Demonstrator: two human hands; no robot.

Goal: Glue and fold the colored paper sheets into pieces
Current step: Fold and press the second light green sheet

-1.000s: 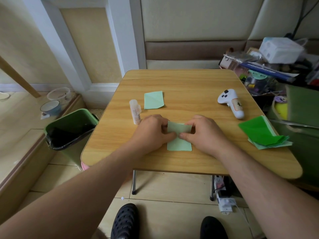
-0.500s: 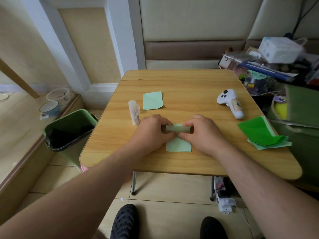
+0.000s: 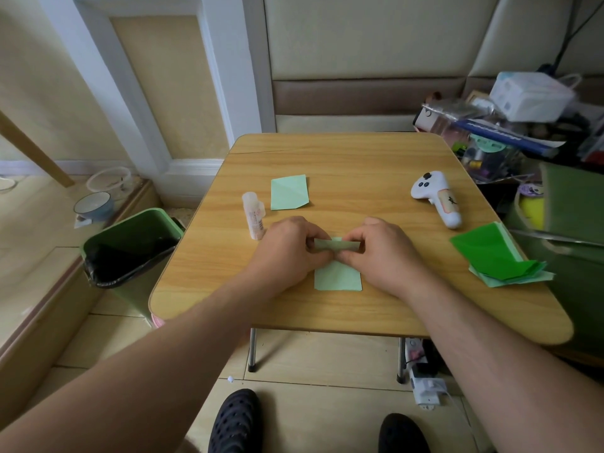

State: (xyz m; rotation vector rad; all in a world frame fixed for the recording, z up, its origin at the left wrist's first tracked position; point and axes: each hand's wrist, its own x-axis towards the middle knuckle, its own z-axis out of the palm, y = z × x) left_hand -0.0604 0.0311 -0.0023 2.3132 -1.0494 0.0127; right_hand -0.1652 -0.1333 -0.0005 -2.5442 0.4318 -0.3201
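Observation:
A light green paper sheet (image 3: 338, 277) lies on the wooden table (image 3: 343, 165) near its front edge. Its far edge is curled up and back toward me. My left hand (image 3: 287, 248) pinches the left end of that curl and my right hand (image 3: 380, 250) pinches the right end. A folded light green piece (image 3: 289, 192) lies farther back. A glue stick (image 3: 253, 215) lies on its side to the left of my left hand. A stack of dark and light green sheets (image 3: 496, 256) sits at the table's right edge.
A white handheld controller (image 3: 436, 197) rests at the back right of the table. A green bin (image 3: 130, 253) with a black liner stands on the floor to the left. Cluttered boxes and bags (image 3: 510, 125) crowd the right side. My shoes (image 3: 235, 423) show under the table.
The far edge of the sheet has been lifted and rolled farther toward me by both hands, so less flat paper shows. The hands stayed in about the same place.

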